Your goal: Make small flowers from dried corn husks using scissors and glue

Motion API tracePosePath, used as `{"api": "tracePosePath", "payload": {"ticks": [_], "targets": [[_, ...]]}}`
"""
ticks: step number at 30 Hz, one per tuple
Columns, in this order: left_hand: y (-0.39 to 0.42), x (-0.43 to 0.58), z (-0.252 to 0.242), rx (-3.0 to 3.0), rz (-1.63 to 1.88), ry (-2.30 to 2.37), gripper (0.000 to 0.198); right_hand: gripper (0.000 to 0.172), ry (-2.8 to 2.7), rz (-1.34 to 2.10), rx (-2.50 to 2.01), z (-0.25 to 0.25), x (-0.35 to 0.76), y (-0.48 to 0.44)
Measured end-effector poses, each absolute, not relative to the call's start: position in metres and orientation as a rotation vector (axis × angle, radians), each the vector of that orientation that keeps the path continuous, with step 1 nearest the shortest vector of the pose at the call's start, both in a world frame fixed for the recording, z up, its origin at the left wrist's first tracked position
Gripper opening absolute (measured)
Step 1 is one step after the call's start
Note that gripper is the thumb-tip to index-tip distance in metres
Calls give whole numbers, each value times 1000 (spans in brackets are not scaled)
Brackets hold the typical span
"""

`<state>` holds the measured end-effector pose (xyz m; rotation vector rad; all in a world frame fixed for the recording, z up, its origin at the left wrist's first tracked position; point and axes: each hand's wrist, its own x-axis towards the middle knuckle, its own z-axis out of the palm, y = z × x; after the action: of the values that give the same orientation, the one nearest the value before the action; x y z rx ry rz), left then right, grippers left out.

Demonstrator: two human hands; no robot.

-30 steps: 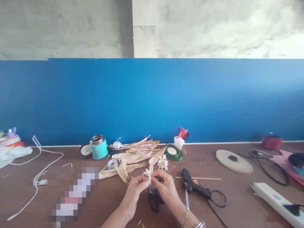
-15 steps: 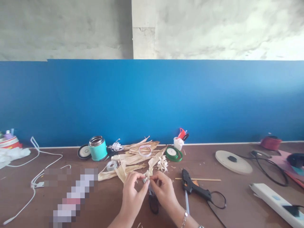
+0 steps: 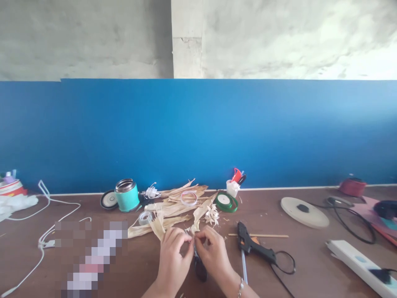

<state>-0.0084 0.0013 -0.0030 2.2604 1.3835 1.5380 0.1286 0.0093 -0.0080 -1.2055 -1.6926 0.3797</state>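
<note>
My left hand (image 3: 175, 254) and my right hand (image 3: 214, 252) meet at the fingertips over the front middle of the table, thumb and fingers pinched on both. Whatever lies between the fingertips is too small and covered to make out. Just beyond them is a pale curled strip of corn husk (image 3: 197, 218), beside a white husk flower (image 3: 211, 215) with pointed petals. Dark-handled scissors (image 3: 200, 269) lie under and between my wrists, partly hidden. Behind my left hand spreads a pile of dried corn husks (image 3: 169, 209), one with a shredded end.
A black glue gun (image 3: 256, 248) lies right of my hands, across a thin wooden stick (image 3: 274, 236). Green ribbon (image 3: 231, 203), a white cup (image 3: 232, 188) and a teal jar (image 3: 127, 198) stand behind. A power strip (image 3: 359, 260) is far right; white cables (image 3: 43, 231) trail left.
My fingertips have drawn slightly closer to me, away from the pale husk strip that showed between them. Both hands stay pinched, and the objects on the table keep their places.
</note>
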Motion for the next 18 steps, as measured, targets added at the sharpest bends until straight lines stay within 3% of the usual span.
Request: {"api": "tracePosePath", "payload": {"ticks": [5,7,12,18], "targets": [[0,-10,-3,2270,1512,1358,14,15,-1622,476,-1192,-8,129,12],[-1,-13,1,2173,1502,1301,8,13,-1529,653,-1196,-9,129,14],[5,-23,16,1506,1549,1331,27,32,-1296,1378,-1009,-4,133,17],[11,-24,20,1154,1152,971,30,33,-1316,1688,-861,6,136,12]]}}
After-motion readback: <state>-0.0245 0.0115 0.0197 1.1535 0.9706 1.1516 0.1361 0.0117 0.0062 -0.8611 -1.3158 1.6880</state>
